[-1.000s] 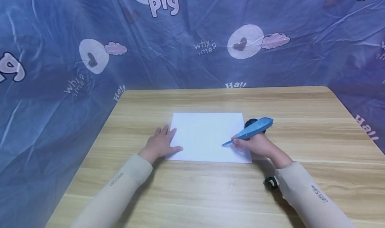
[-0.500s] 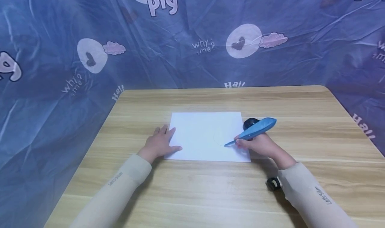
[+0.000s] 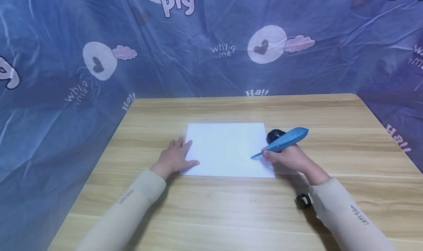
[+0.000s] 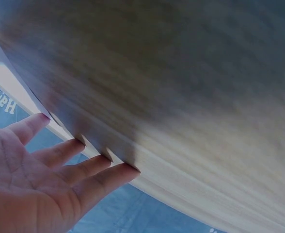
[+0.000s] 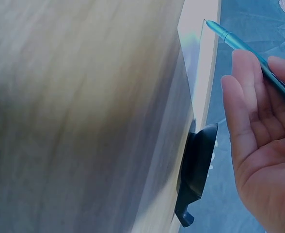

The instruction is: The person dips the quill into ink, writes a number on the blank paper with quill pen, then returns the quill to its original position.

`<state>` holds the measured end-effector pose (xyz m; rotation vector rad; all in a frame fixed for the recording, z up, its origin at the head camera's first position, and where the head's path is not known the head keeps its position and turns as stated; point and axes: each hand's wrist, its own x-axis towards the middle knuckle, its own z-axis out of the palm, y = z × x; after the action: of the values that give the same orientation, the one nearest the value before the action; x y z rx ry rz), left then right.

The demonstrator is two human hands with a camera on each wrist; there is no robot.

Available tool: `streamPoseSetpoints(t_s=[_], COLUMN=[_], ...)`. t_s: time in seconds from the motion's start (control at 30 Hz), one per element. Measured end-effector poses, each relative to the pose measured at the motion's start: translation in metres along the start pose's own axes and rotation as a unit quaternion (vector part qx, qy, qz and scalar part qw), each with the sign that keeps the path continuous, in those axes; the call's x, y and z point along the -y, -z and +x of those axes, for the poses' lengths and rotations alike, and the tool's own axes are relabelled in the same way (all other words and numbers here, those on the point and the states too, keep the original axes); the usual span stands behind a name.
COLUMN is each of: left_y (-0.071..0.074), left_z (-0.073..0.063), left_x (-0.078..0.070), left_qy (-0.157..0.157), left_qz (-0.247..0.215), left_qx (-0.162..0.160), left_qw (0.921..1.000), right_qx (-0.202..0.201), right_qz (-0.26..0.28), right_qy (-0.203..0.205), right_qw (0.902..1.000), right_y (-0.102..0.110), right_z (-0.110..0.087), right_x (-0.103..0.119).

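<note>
A white sheet of paper (image 3: pixel 214 148) lies on the wooden table. My left hand (image 3: pixel 173 158) rests at its left edge with fingers spread, the thumb and index finger on the paper; the left wrist view shows the straight fingertips (image 4: pixel 125 170) touching down. Near the sheet's right side, my right hand (image 3: pixel 290 158) pinches a blue pen (image 3: pixel 285 140) that has a broad, leaf-shaped upper end. The pen leans right, its tip at the paper beside a faint curved line (image 3: pixel 235 153). In the right wrist view the slim lower barrel (image 5: pixel 239 43) runs between thumb and fingers.
Just beyond my right hand stands a black, rounded object (image 3: pixel 273 135), partly hidden by the pen; the right wrist view shows its flared black shape (image 5: pixel 197 162). A small black device (image 3: pixel 303 201) sits by the right cuff. Blue printed cloth (image 3: pixel 198 67) hangs behind the table (image 3: pixel 211 214).
My right hand has shifted a little to the right, and the pen tip has swept right and slightly up. The faint curve on the paper is longer. My left hand stays in place.
</note>
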<state>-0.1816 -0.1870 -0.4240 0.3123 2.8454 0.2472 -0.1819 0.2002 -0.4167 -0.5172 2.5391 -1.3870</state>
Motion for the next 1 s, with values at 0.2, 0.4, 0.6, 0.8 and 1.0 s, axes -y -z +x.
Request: streamPoseSetpoints(t_s=[0.2,0.4,0.6,0.8,1.0], left_y=[0.0006,0.0004,0.0008,0.0011,-0.0004], left_z=[-0.0012,-0.0015,-0.0017,-0.0016,-0.0008], left_x=[-0.0007,-0.0009,-0.0015,-0.0017,-0.0001], left_qy=[0.002,0.001,-0.002,-0.002,-0.001], left_qz=[-0.001,0.0,-0.001,-0.003,0.002], left_qx=[0.001,-0.001,-0.004,-0.006,-0.007], left_qw=[1.0,1.0,1.0,1.0,1.0], right_qx=[-0.013,-0.023,-0.037,-0.059,-0.07], right_qz=[0.002,0.004,-0.017,-0.034,-0.039], right_qy=[0.001,0.002,0.003,0.004,0.007], right_qw=[0.9999,0.9997,0.9992,0.9977,0.9968], right_y=[0.0014,0.0017,0.0014,-0.0013,-0.0041], right_z=[-0.0003,0.0002,0.001,0.0031,0.0055], right_x=[-0.0012,-0.0024,-0.003,-0.0033,-0.0008])
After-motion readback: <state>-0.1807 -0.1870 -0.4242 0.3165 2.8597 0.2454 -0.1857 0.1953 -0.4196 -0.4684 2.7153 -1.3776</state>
